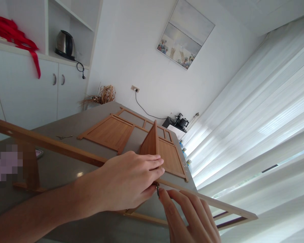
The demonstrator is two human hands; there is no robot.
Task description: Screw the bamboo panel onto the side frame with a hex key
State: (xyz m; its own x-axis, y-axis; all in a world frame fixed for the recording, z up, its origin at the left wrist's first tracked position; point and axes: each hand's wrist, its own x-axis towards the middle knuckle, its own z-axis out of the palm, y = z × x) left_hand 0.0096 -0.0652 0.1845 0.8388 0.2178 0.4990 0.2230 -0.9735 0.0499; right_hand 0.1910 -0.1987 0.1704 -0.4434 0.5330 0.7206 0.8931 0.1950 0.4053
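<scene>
A wooden frame lies across the table in front of me, its long brown rail [63, 148] running in from the left and a paler rail [218, 202] reaching to the right. Joined near the middle, a wooden panel [150, 141] stands upright. My left hand [129, 179] is closed around the joint of panel and frame, fingers lying over the panel's near edge. Just below those fingertips, my right hand [190, 216] pinches a small dark metal piece [157, 189] against the joint. Its exact kind is hard to make out, and my fingers partly cover it.
On the grey table [73, 168] lie a flat slatted panel [106, 133], another panel [169, 157] to the right, and small metal pieces [64, 137] at the left. Beyond are a kettle [66, 44] on a shelf, dried stalks [106, 94] and white curtains [255, 135].
</scene>
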